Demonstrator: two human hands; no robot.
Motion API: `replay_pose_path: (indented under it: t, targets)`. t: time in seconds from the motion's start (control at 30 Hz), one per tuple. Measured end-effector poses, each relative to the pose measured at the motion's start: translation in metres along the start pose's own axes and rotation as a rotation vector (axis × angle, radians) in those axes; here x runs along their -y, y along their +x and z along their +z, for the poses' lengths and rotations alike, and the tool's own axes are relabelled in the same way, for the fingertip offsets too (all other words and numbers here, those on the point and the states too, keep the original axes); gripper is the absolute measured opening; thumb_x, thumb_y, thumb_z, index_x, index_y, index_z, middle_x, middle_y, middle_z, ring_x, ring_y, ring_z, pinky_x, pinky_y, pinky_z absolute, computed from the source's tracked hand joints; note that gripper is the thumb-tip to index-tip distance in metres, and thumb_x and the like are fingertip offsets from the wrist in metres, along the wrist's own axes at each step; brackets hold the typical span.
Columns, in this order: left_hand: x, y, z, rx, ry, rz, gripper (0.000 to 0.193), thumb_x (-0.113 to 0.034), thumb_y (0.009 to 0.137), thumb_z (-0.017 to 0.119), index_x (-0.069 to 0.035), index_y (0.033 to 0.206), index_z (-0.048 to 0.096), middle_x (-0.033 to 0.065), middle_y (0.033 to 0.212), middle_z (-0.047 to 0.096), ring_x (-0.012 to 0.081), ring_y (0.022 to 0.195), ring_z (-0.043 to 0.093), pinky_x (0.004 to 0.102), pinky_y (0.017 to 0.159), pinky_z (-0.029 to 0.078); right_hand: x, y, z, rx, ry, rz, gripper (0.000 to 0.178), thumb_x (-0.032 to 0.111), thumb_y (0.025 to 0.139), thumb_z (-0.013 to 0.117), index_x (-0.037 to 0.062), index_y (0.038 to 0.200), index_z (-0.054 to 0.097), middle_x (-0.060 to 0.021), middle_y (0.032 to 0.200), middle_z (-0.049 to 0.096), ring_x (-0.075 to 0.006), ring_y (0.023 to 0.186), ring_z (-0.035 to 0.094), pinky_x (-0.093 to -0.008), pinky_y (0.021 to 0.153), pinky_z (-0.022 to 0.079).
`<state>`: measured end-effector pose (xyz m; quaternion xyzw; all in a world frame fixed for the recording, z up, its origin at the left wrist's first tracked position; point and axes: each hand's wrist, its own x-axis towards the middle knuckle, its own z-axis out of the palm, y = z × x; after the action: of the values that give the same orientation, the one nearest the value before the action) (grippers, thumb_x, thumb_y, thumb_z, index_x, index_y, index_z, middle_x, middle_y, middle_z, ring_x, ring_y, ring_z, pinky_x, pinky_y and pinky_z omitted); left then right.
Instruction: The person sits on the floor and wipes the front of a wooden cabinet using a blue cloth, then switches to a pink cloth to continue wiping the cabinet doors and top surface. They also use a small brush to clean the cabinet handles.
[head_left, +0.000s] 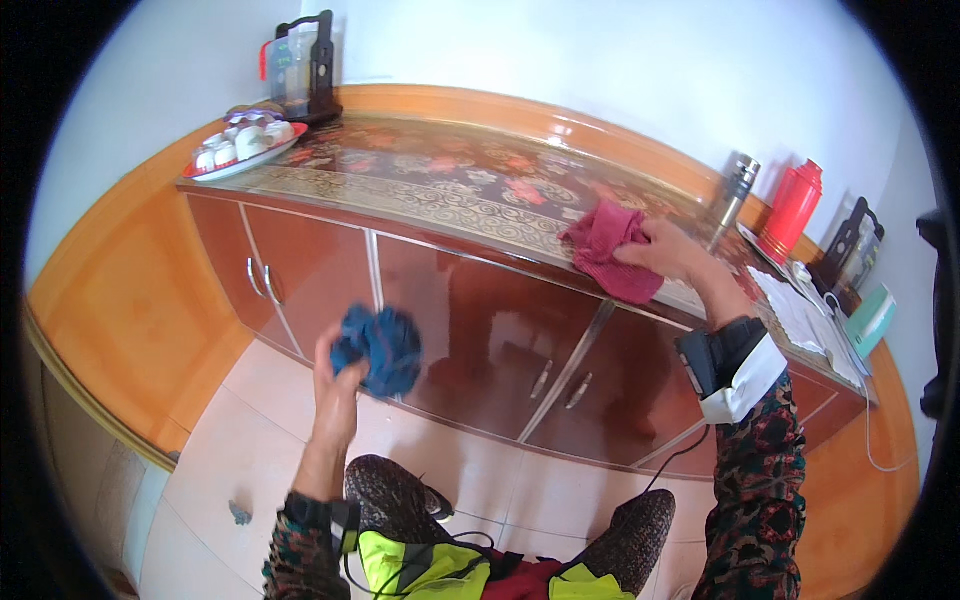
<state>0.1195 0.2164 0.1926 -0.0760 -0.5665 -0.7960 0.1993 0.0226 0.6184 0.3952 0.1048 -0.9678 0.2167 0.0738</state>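
My left hand (336, 398) is closed on a bunched dark blue cloth (385, 352), held in the air in front of the cabinet doors and slightly blurred. At the front edge of the cabinet top (440, 205), my right hand (682, 256) grips a dark red cloth (608, 245). Part of that cloth rests on the patterned top, and a fold hangs over the edge. The right fingertips are partly hidden in the folds.
On the top's left stand a tray (260, 160) of white cups and a dark-handled holder (320, 75). Toward the right are a steel flask (738, 188), a red thermos (792, 212), papers (800, 305) and a pale green device (870, 320). Brown cabinet doors (460, 320) face me.
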Motion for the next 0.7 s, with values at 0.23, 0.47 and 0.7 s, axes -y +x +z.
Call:
replay_pose_path:
  t: [0.23, 0.47, 0.7]
  targets:
    - [-0.092, 0.121, 0.115, 0.172, 0.36, 0.822, 0.07, 0.013, 0.071, 0.064, -0.009, 0.134, 0.045, 0.0109, 0.13, 0.05, 0.0254, 0.124, 0.05, 0.0382, 0.105, 0.043, -0.001, -0.011, 0.018, -0.569, -0.481, -0.081, 0.053, 0.04, 0.082, 0.07, 0.0079, 0.123, 0.061, -0.0189, 0.127, 0.059, -0.0355, 0.115, 0.057, -0.0435, 0.096, 0.045]
    - [-0.026, 0.155, 0.177, 0.348, 1.268, 0.331, 0.081, -0.037, 0.073, 0.075, -0.009, 0.139, 0.037, 0.0211, 0.117, 0.056, 0.0406, 0.109, 0.054, 0.0449, 0.098, 0.042, -0.042, 0.004, 0.074, -0.426, -0.234, -0.236, 0.049, 0.029, 0.092, 0.06, 0.0023, 0.132, 0.052, -0.0234, 0.133, 0.053, -0.0405, 0.125, 0.048, -0.0438, 0.106, 0.038]
    - [0.04, 0.111, 0.067, -0.107, 0.698, 0.828, 0.082, -0.031, 0.075, 0.076, 0.001, 0.139, 0.039, 0.0271, 0.141, 0.041, 0.0427, 0.13, 0.04, 0.047, 0.108, 0.034, -0.003, 0.0, 0.076, -0.75, -0.425, -0.628, 0.057, 0.035, 0.098, 0.051, 0.0006, 0.142, 0.042, -0.0233, 0.146, 0.042, -0.0404, 0.135, 0.039, -0.0482, 0.113, 0.028]
